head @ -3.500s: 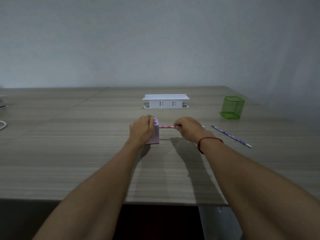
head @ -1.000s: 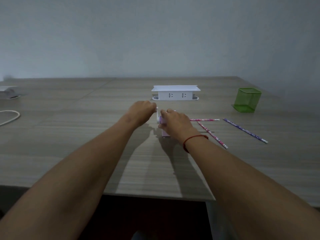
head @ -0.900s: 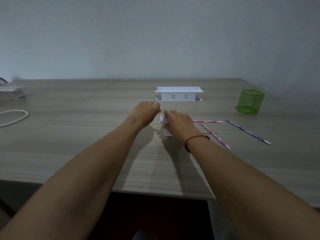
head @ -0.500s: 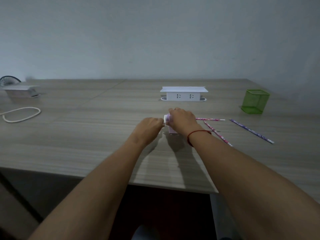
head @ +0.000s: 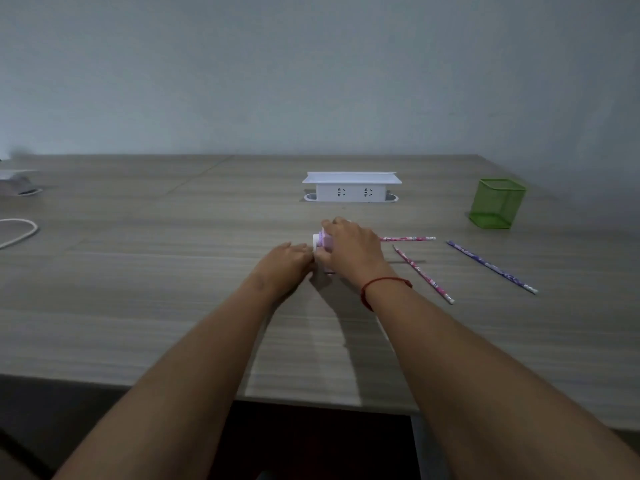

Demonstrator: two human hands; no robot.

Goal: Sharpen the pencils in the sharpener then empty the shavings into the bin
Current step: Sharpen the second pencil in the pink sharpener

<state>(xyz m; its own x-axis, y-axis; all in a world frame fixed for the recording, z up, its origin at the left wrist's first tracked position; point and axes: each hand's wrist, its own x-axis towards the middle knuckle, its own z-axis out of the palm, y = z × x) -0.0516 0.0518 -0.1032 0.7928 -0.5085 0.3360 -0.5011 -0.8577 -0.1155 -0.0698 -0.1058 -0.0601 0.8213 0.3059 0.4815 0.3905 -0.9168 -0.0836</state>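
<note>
Pink sharpener (head: 323, 241) — right hand (head: 349, 251) clasped over it; left hand (head: 282, 265) at its side, grip hidden. Three pencils (head: 422, 274) lie nearby on the table (head: 138, 289).

Right hand (head: 351, 249) clasping a pink sharpener (head: 325, 241) on a wooden tabletop (head: 138, 289), left hand (head: 282, 265) at its side, three pencils (head: 422, 274) lying right, green mesh holder (head: 497, 203) beyond.

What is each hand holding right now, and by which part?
The right hand grips the small pink plastic sharpener over its top and body. The left hand is at its white crank end; that grip cannot be told.
</note>
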